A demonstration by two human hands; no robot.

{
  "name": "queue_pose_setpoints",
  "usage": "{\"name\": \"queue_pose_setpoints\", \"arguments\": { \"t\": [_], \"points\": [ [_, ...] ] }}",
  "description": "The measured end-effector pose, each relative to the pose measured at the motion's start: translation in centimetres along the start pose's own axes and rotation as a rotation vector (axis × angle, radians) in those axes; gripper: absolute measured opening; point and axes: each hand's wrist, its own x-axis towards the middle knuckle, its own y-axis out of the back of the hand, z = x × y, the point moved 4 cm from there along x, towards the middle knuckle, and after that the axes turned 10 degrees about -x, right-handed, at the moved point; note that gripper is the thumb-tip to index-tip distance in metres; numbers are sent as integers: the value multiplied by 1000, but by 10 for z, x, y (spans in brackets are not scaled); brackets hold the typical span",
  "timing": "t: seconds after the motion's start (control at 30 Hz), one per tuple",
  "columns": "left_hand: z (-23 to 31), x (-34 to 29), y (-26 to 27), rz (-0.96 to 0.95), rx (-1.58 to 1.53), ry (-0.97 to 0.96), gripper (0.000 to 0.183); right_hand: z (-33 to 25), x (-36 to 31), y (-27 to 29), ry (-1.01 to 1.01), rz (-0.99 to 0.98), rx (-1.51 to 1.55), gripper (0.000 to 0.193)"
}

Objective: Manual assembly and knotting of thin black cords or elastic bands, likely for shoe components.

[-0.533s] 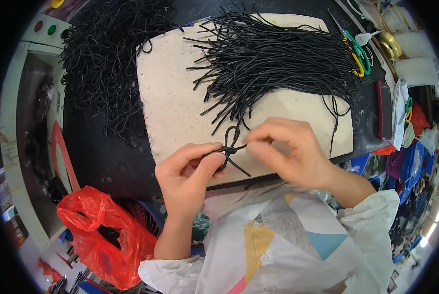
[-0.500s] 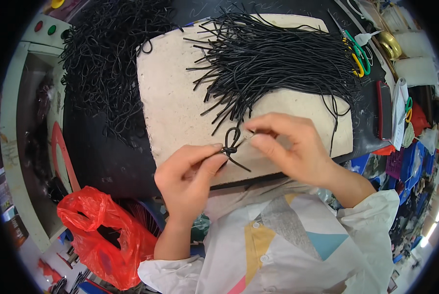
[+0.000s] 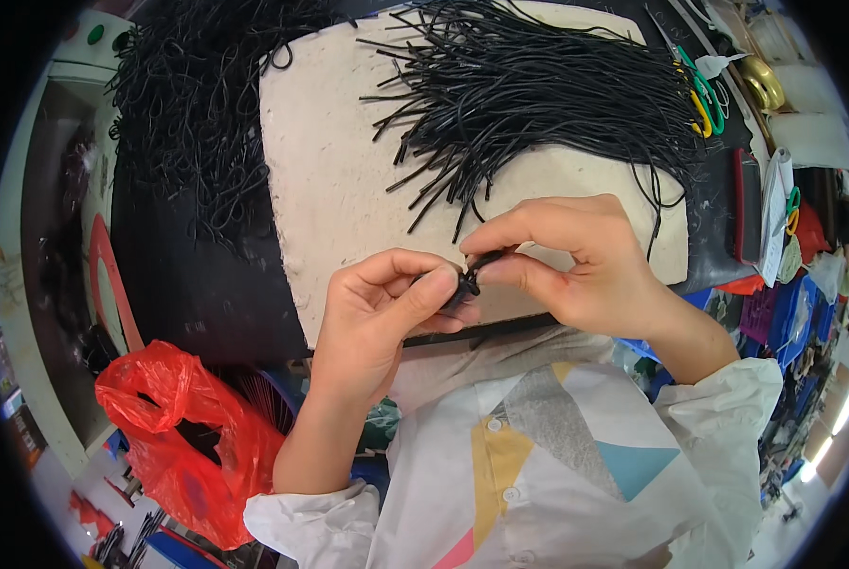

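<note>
The person bends over the counter's near edge, both bare hands meeting around one thin, glossy black cord (image 3: 471,281), bunched into a small dark knot just above the lower edge of a large, pale cream board (image 3: 334,180). The left hand (image 3: 379,296) is closed on it, thumb pressed over the bundle and fingers curled in beneath; the right hand (image 3: 581,254) pinches another part of the cord between thumb and forefinger, so the fingertips of the two sit close together. How the strands cross in there I can't make out, since the fingers cover most of it. The board rests on a black-topped counter (image 3: 192,308), and across its far right part lies a thick sheaf of straight black cords (image 3: 547,100), their loose ends fanning out toward the left. Over at the far left is a tangled heap of looped black cords (image 3: 197,123), reaching up to the board's edge. Just past the sheaf's right end lie scissors with green and yellow handles (image 3: 712,102); nearer on that side sits a long, narrow, dark red object (image 3: 748,209), with white papers (image 3: 775,223) beside it. A crinkled, bright red plastic bag (image 3: 244,441) sits below the counter, left of the person's left forearm.
</note>
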Motion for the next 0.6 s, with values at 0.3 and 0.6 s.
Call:
{"name": "queue_pose_setpoints", "arguments": {
  "t": [0.3, 0.6],
  "points": [
    [-3, -1, 1, -18, -2, -5, 13, -10, -3, -2, 144, 43, -171, 17],
    [-5, -5, -2, 10, 28, -80, 13, -9, -4, -5, -23, 15, -16, 15]
  ]
}}
